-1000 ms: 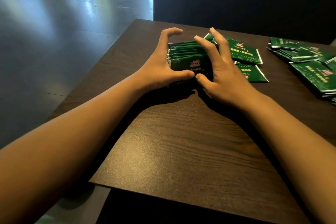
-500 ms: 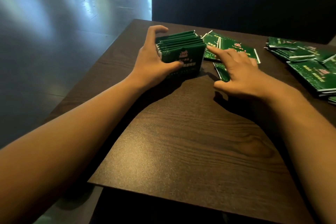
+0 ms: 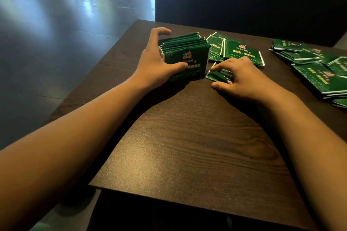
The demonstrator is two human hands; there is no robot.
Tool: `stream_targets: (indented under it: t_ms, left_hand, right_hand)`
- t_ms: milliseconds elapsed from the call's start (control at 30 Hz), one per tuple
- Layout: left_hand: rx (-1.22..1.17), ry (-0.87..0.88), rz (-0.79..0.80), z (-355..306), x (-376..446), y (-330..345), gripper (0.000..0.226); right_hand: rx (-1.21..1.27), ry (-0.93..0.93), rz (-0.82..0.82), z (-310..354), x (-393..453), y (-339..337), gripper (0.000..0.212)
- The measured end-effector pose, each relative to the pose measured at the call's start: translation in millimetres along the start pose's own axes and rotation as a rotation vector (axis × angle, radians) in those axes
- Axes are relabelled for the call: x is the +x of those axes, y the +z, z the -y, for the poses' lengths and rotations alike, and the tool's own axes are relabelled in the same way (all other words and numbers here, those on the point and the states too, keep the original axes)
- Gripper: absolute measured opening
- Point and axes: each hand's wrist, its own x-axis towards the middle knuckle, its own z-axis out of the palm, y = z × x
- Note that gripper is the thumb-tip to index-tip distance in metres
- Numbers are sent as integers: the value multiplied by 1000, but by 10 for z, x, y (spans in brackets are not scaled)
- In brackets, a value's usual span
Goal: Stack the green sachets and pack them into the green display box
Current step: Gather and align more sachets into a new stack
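Green foil sachets standing on edge as one upright stack (image 3: 185,56) sit on the far left part of the dark wood-grain worktop (image 3: 197,146). About eight top edges can be counted, though the rear ones blur together. The left hand (image 3: 155,63) grips this stack, its thumb pressed on the printed front face and its fingers (image 3: 162,31) curled over the back. Just beside the stack's right lower corner, the right hand (image 3: 244,78) rests on one loose flat green sachet (image 3: 218,76), the curled fingers (image 3: 219,65) pinching its near edge while the thumb lies on the wood.

Beyond that hand lie two more flat green sachets (image 3: 238,51), overlapping and side by side. Well apart at the right edge is one loose heap of green sachets (image 3: 315,67), too jumbled to count. A dark upholstered seat back (image 3: 244,2) stands behind the worktop, and a glossy grey floor (image 3: 56,33) spreads to the left.
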Motion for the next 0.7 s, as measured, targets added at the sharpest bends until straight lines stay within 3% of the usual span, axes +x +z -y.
stream_targets:
  t_ms: [133,267,333,433,567,700]
  left_hand:
    - [-5,-12,-7,7,9,-8,81]
    - [-12,-14,-5,10,8,-8,81]
    - [-13,-17,-9,9,10,-4,80]
    - [-17,-15,-15,5,7,-6,80]
    - [-16,-23,-21,18,9,-9,80]
    - [-20,-36,-22,23,6,-12,81]
  right_hand:
    - [6,65,83,-29,3,-18,54]
    - [30,-16,9,21,-6,-58,61]
    - [49,-43,-26,43,-21,-51,55]
    - [22,-39,-150,78,-28,-40,42]
    - [-77,-59,-392,101,-6,-63,46]
    - [-80,-64,-529,79,-18,-97,46]
